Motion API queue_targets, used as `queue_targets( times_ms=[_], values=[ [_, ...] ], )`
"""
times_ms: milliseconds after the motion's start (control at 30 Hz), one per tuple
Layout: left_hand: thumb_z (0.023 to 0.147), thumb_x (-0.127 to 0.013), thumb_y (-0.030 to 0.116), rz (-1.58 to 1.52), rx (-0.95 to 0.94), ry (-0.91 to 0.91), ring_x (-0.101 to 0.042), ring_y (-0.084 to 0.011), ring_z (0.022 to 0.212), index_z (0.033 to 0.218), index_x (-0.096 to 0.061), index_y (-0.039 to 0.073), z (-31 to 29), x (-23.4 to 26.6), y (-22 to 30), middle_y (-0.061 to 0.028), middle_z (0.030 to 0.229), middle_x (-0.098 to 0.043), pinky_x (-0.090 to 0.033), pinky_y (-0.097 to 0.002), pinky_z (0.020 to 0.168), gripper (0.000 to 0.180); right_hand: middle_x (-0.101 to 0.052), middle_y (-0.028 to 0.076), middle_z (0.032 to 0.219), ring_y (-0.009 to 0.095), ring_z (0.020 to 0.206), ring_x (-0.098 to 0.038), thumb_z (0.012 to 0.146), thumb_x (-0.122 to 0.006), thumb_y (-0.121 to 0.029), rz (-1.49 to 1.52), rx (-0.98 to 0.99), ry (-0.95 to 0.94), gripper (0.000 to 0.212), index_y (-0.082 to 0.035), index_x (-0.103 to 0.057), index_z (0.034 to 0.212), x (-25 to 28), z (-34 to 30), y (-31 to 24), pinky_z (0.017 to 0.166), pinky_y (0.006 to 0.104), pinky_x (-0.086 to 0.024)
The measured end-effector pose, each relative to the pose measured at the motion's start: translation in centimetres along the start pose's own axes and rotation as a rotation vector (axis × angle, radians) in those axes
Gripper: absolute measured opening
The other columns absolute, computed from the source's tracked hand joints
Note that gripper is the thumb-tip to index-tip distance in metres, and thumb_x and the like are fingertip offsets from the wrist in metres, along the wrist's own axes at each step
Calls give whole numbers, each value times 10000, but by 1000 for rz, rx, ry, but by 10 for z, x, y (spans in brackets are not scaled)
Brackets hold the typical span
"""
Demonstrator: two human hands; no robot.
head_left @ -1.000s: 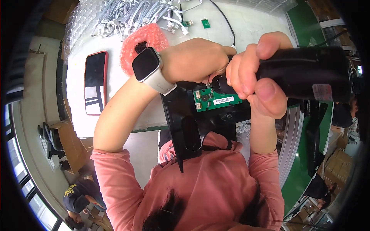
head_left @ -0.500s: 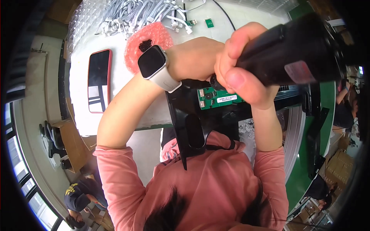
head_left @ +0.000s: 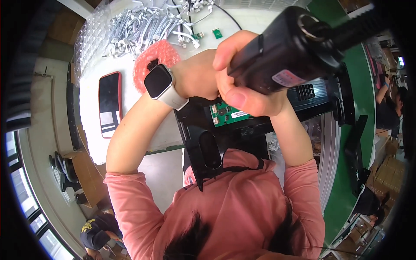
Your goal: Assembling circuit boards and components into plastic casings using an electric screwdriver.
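My right hand (head_left: pixel 251 97) is wrapped round a thick black corded electric screwdriver (head_left: pixel 277 56), its cord end tilted up to the right. My own hands hide its tip. My left hand (head_left: pixel 197 73), with a watch (head_left: pixel 158 81) on the wrist, reaches in beside the right one; its fingers are hidden behind the tool and the right hand. Just below both hands, a green circuit board (head_left: pixel 226 114) with white connectors and a white label lies in a black plastic housing (head_left: pixel 236 138). The housing's near edge rests against my body.
Pink bubble wrap (head_left: pixel 141 71) holds a small heap of tiny black pieces (head_left: pixel 152 64). A red-cased phone (head_left: pixel 110 104) lies at the left. Grey cables (head_left: pixel 143 28) are piled at the back near a small green board (head_left: pixel 217 33). Other people sit beyond both sides.
Both hands and the screwdriver have shifted left in view, and the tool's cord end now shows. The phone, cables and bubble wrap appear slightly lower as the view moved.
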State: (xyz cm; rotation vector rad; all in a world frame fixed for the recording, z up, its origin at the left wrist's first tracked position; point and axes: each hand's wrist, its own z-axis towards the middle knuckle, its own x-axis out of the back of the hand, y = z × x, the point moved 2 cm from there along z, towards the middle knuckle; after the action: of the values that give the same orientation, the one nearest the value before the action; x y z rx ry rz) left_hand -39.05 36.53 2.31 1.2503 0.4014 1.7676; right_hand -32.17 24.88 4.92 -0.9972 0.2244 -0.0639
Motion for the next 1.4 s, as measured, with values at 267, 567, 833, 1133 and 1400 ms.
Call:
queue_targets(
  times_ms=[267,567,833,1133,1400],
  values=[
    [574,-683,74,-156,83,64,-635,-326,856,939,-650,115,8,6,18,-97,902,-672,-496,-371,740,369,-513,20,587,82,503,-485,740,-720,-130,50,-85,-91,389,1,-473,1010,6,-6,1,463,216,-388],
    [661,-715,59,430,17,-568,-640,-287,816,887,-669,90,16,3,0,-89,916,-646,-498,-354,732,233,-521,9,632,114,498,-505,793,-689,-173,235,254,-170,386,-42,-486,1093,45,20,-75,507,284,-427],
    [715,-690,36,391,225,48,-621,-290,865,844,-670,38,6,65,-43,-90,941,-631,-500,-369,724,130,-632,118,742,241,643,-626,730,-723,-213,-1323,-378,-3,409,10,-590,1047,166,27,-40,629,333,-486],
    [665,-693,-1,675,1,190,-623,-257,792,829,-650,40,-7,66,-43,-76,948,-635,-507,-352,678,174,-667,148,874,253,812,-644,790,-678,-201,-1711,-18,141,316,-17,-656,1046,139,9,-32,714,337,-495],
    [637,-681,7,853,-288,340,-620,-214,755,783,-616,29,-2,55,19,-67,906,-629,-508,-348,669,161,-616,15,703,65,536,-500,911,-588,-213,-680,-610,91,222,-9,-671,939,38,17,-24,496,222,-404]
  ],
)
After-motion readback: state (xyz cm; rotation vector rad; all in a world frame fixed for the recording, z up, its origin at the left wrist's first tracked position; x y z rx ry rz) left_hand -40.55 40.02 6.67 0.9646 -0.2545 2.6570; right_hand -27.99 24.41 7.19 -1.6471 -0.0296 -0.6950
